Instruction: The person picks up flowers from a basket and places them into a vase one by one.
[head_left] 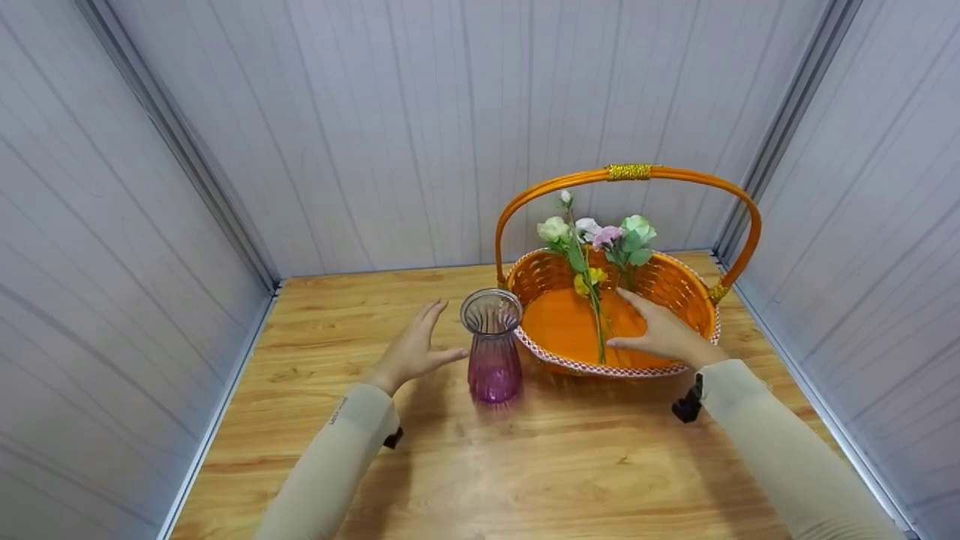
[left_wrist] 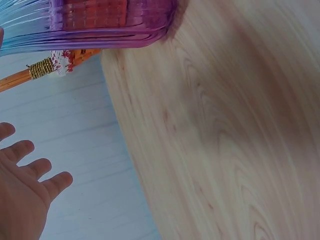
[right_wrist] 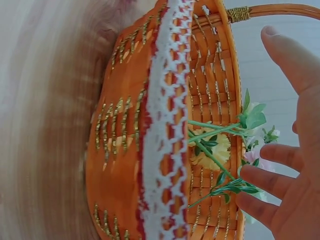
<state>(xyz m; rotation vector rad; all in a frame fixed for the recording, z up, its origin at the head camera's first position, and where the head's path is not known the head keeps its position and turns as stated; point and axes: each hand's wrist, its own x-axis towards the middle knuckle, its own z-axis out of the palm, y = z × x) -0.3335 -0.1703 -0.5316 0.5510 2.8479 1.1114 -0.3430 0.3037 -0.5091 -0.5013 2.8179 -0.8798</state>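
Observation:
A ribbed glass vase [head_left: 495, 367], clear at the mouth and pink-purple below, stands upright on the wooden table. Just left of it is my left hand [head_left: 411, 349], fingers spread and thumb toward the glass; the left wrist view shows nothing in its palm. To the vase's right sits an orange woven basket [head_left: 559, 349] with a tall arched handle. Artificial flowers [head_left: 606, 236] in white, pink, pale green and yellow lean against its back rim, stems inside. My right hand [head_left: 661, 330] hovers over the basket's right side, fingers spread, holding nothing, as the right wrist view [right_wrist: 295, 185] confirms.
Pale panelled walls [head_left: 375, 135] close in the table at the back and both sides. The basket's handle [head_left: 630, 172] rises high above its rim, in front of the back wall. Bare wood [head_left: 337, 315] extends left of the vase, and more lies in front.

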